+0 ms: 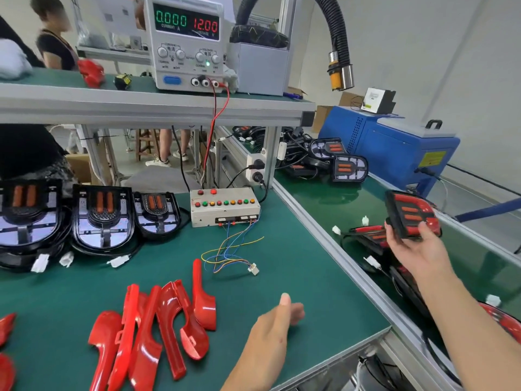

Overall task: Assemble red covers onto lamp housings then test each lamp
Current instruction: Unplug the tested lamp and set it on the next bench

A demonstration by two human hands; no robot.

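Right hand (pixel 417 246) pinches an assembled lamp (pixel 412 214) above the conveyor (pixel 324 198), off the counter's (pixel 282 255) right edge; left hand (pixel 277 320), grip loosely spread, hovers near red covers (pixel 158 328) at the front edge

Power supply (pixel 186 43) display: green "0.000" over "CURRENT A", red "12.00" over a V; other panel labels too blurred to read

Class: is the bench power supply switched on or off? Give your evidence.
On: the power supply shows lit digits, 0.000 current and 12.00 volts.
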